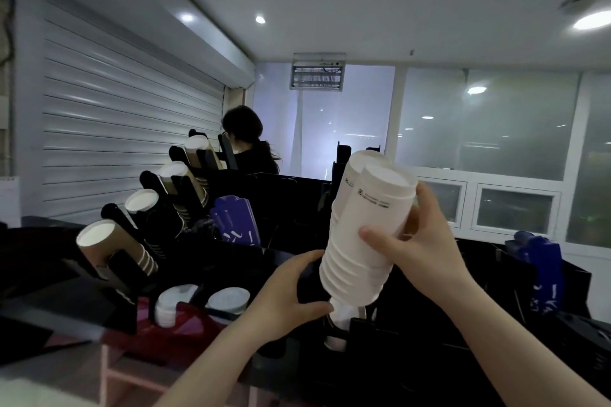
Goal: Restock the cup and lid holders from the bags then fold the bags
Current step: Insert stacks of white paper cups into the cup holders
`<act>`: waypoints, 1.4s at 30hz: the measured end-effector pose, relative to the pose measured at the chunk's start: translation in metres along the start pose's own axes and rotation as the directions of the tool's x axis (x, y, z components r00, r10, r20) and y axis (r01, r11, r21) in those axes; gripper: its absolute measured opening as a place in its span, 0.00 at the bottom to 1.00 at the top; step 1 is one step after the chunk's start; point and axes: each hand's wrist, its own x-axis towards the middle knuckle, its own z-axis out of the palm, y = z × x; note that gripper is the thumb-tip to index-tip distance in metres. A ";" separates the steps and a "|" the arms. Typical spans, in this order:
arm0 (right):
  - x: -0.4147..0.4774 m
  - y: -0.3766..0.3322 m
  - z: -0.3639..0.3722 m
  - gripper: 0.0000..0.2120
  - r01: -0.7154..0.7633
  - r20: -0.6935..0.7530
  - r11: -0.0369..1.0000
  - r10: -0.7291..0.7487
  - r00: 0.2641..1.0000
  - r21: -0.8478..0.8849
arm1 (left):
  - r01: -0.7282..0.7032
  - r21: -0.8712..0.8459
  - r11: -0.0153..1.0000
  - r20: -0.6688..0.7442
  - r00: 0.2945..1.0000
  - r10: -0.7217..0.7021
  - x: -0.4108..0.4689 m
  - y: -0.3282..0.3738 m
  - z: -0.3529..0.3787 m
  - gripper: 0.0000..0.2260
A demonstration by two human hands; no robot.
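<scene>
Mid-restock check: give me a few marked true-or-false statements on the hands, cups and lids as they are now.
1. The right hand grips the white cup stack. True.
2. The stack stands upright. False: it tilts, with its upper end leaning right.
3. The left hand hangs free of the stack. False: its fingers curl round the stack's lower end.
4. The black rack at left holds slanted brown cups. True.
5. The lids sit in a blue holder. False: the holder is red.
</scene>
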 end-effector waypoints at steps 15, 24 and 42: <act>-0.020 0.064 0.038 0.42 0.037 0.283 0.871 0.119 0.952 -0.491 | 0.021 0.065 0.998 0.003 1.000 -0.021 -0.001 -0.018 0.003 0.39; -0.025 0.059 0.035 0.13 0.105 0.250 0.868 0.022 0.968 -0.486 | 0.044 0.056 0.997 0.025 0.999 -0.046 0.000 -0.023 0.003 0.40; 0.063 0.053 0.020 0.38 -0.024 0.042 0.981 0.032 0.999 -0.194 | 0.022 -0.226 0.974 -0.015 1.000 -0.026 0.093 0.001 0.013 0.37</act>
